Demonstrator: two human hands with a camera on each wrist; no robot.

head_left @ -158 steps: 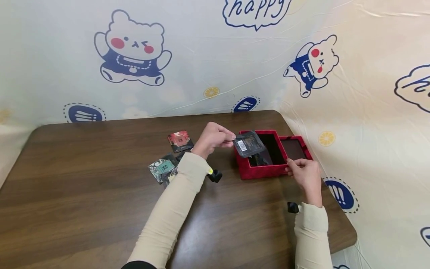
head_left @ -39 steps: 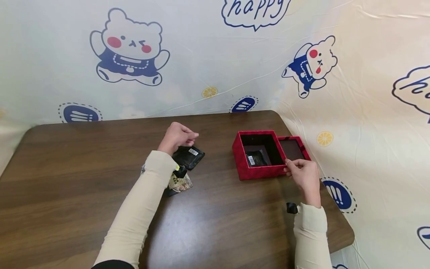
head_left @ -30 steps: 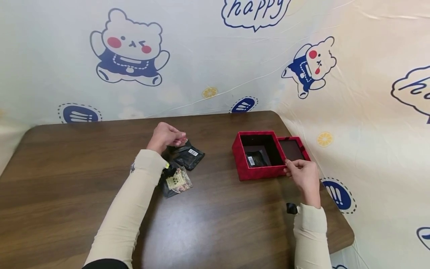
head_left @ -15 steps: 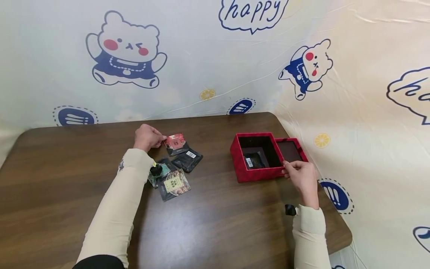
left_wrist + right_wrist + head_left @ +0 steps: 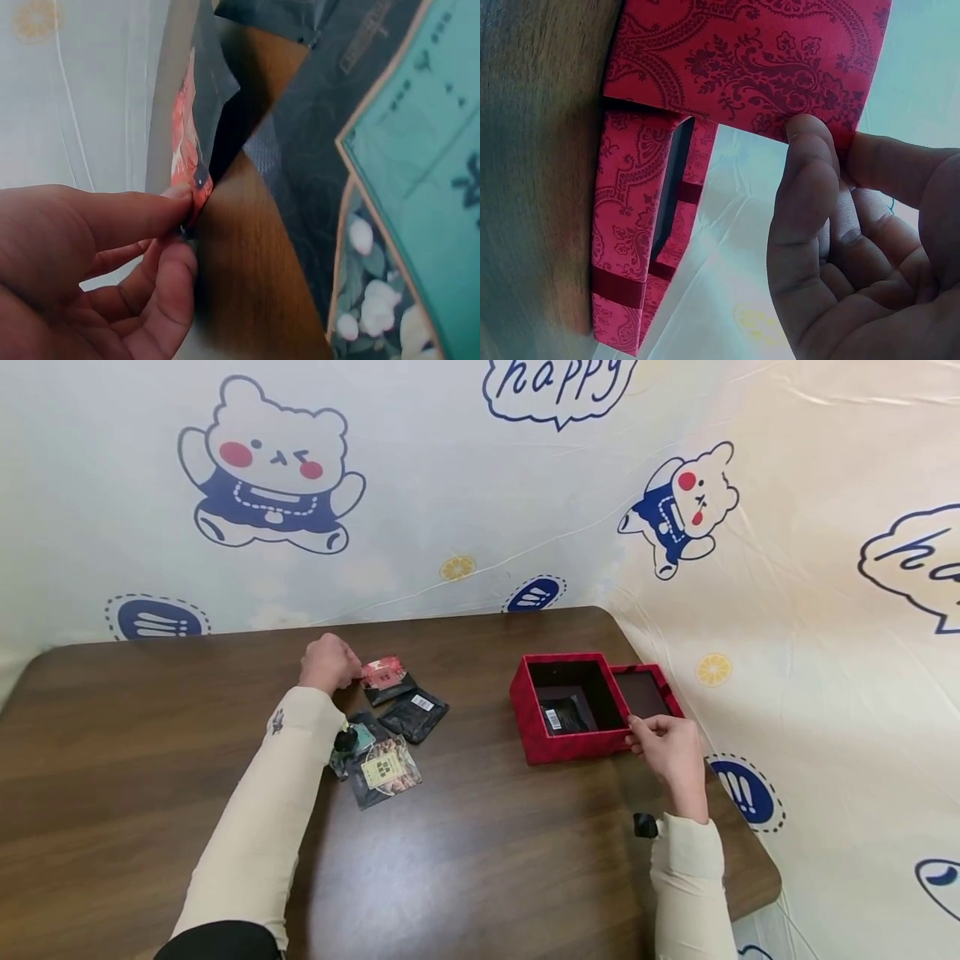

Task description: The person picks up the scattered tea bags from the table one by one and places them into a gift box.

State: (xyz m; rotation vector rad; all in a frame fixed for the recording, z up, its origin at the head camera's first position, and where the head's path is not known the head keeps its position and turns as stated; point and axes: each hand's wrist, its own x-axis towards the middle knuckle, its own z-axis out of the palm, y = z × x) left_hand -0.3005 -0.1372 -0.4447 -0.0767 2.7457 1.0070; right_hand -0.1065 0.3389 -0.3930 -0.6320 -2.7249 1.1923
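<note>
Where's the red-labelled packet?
Head view: the red-labelled packet is left of the red box, pinched by the left hand, beside the barcoded black packet on the table.

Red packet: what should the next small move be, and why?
Probably lift the red packet toward the open red box: the left hand pinches its edge, the right hand grips that box, and a black packet lies inside.

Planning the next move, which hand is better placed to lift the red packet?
Probably the left hand: it pinches the red packet at its edge; the right hand grips the red box.
</note>
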